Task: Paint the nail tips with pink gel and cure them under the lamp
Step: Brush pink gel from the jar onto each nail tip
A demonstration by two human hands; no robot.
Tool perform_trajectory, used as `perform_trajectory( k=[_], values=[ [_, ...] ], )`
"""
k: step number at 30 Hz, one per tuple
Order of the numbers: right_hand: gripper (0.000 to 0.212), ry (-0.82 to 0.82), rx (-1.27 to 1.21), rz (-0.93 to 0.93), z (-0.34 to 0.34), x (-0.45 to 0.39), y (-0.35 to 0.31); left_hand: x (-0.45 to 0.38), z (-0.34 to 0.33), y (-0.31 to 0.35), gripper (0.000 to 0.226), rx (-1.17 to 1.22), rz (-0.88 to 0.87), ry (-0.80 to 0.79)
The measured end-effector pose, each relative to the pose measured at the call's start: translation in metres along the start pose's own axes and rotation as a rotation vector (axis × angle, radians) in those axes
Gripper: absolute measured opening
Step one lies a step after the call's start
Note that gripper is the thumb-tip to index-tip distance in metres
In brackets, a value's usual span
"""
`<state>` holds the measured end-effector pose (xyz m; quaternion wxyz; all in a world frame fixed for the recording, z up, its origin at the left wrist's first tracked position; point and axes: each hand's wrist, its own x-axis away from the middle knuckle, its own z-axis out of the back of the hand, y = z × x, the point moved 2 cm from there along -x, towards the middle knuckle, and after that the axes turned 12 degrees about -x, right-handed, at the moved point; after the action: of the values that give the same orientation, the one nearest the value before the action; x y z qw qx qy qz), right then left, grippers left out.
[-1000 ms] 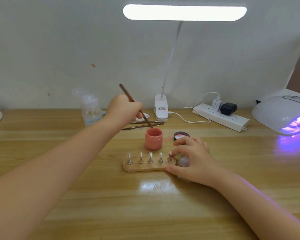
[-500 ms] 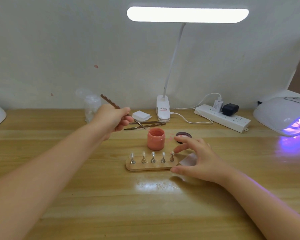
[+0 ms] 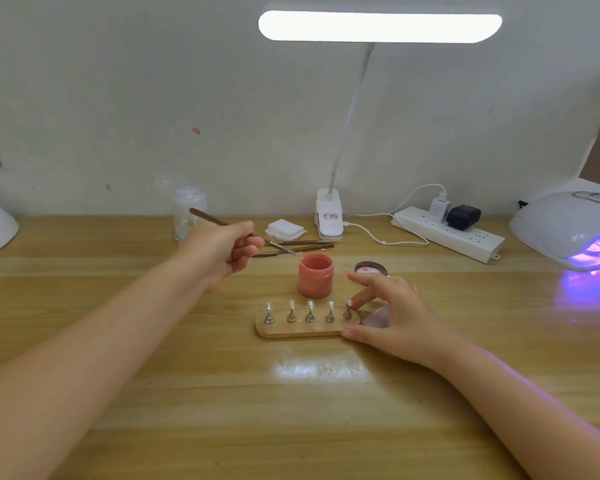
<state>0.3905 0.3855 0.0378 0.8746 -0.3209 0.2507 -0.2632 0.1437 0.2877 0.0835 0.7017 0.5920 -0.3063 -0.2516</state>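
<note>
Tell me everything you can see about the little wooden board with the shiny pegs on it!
The oval light-wood board lies flat on the wooden desk, just in front of the open pink gel jar. Five small metal pegs stand in a row on top, each carrying a clear nail tip. The right hand steadies it: the thumb presses its right front edge, and a finger touches the rightmost peg.
</note>
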Motion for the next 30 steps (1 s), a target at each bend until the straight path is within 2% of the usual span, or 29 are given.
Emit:
perform_trajectory(
  k=[7, 12, 19, 20, 24, 26, 28, 30],
  values=[
    [0.074, -0.01, -0.011, 0.005, 0.0, 0.002, -0.005, 0.008, -0.017, -0.002, 0.011, 0.116, 0.055, -0.124],
    [0.075, 0.016, -0.054, 0.011, 0.002, 0.002, -0.006, 0.01, 0.001, -0.013, 0.01, 0.133, 0.087, -0.038],
    [0.08, 0.013, 0.021, 0.077, 0.005, 0.002, -0.008, 0.039, 0.036, -0.028, 0.009, 0.2, 0.001, 0.064],
    [0.075, 0.042, -0.007, 0.112, 0.008, 0.003, -0.012, 0.043, 0.038, -0.032, 0.007, 0.212, -0.015, 0.072],
    [0.034, 0.303, -0.072, 0.231, 0.016, 0.005, -0.043, 0.058, 0.033, -0.047, 0.003, 0.327, -0.057, 0.048],
    [0.027, 0.282, -0.068, 0.212, 0.012, 0.006, -0.064, 0.062, 0.03, -0.051, 0.004, 0.365, -0.064, 0.04],
    [0.005, 0.205, 0.016, 0.155, 0.002, 0.007, -0.082, 0.064, 0.03, -0.052, 0.004, 0.382, -0.093, 0.058],
    [0.03, 0.134, 0.129, 0.129, -0.013, 0.008, -0.092, 0.066, 0.031, -0.053, 0.007, 0.382, -0.122, 0.08]
  ],
)
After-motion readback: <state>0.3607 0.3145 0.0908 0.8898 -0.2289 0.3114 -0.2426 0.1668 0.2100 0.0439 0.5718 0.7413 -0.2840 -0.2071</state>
